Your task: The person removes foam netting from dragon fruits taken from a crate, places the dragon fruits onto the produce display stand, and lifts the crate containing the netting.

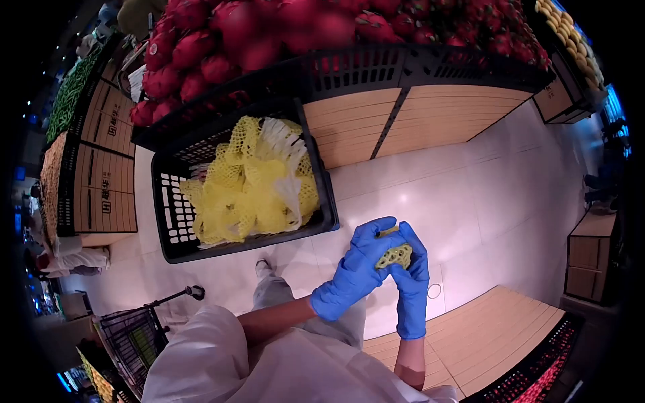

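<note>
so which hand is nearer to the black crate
Left. The left hand is beyond the lower right corner of the black crate in the picture; the right hand is farther right.

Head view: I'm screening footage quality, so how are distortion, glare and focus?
Head view: fisheye bending, black corners; head view: small bright glare on the floor; head view: some red fruit at top centre blurred, while the left hand and right hand look clearer.

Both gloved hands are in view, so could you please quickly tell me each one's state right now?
Left hand: closed, holding a yellow-green netted item.
Right hand: closed, holding the same item.
</note>
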Demonstrator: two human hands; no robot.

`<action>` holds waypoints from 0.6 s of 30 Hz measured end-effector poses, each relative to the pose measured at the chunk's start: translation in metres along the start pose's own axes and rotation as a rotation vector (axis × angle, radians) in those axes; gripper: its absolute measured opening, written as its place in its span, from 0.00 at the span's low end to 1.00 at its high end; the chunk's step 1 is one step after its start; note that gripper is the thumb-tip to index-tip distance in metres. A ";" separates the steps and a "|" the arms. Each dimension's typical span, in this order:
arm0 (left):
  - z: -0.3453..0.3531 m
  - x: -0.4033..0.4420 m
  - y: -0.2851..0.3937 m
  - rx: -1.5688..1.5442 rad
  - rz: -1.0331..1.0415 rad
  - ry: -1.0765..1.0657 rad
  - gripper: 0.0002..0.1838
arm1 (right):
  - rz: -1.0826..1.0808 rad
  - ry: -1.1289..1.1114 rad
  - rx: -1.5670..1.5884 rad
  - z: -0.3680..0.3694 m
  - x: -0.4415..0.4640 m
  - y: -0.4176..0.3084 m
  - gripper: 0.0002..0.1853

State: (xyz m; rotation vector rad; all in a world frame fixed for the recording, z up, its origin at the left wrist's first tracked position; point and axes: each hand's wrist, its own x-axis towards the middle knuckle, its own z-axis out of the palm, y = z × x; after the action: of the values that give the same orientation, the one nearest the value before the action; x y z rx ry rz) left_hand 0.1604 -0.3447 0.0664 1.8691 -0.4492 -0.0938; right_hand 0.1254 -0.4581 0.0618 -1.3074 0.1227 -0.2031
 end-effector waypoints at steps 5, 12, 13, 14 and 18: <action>-0.184 -0.045 0.005 0.053 0.028 -0.091 0.39 | -0.017 -0.197 -0.121 0.139 0.020 0.004 0.22; -0.427 -0.083 -0.149 0.486 -0.265 0.035 0.21 | -0.240 -0.252 -1.215 0.276 0.127 0.108 0.31; -0.438 -0.074 -0.163 0.591 -0.319 -0.057 0.20 | -0.257 -0.230 -1.168 0.283 0.125 0.111 0.31; -0.448 -0.062 -0.181 0.729 -0.331 -0.199 0.19 | -0.276 -0.204 -1.122 0.292 0.122 0.112 0.31; -0.442 -0.027 -0.279 1.109 -0.224 -0.554 0.14 | -0.325 -0.025 -1.052 0.343 0.066 0.057 0.30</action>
State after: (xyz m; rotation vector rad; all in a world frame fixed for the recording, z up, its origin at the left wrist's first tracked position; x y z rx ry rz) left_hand 0.3328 0.1374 -0.0449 2.9942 -0.7562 -0.6285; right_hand 0.2638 -0.1347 0.0968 -2.3793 -0.0196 -0.4299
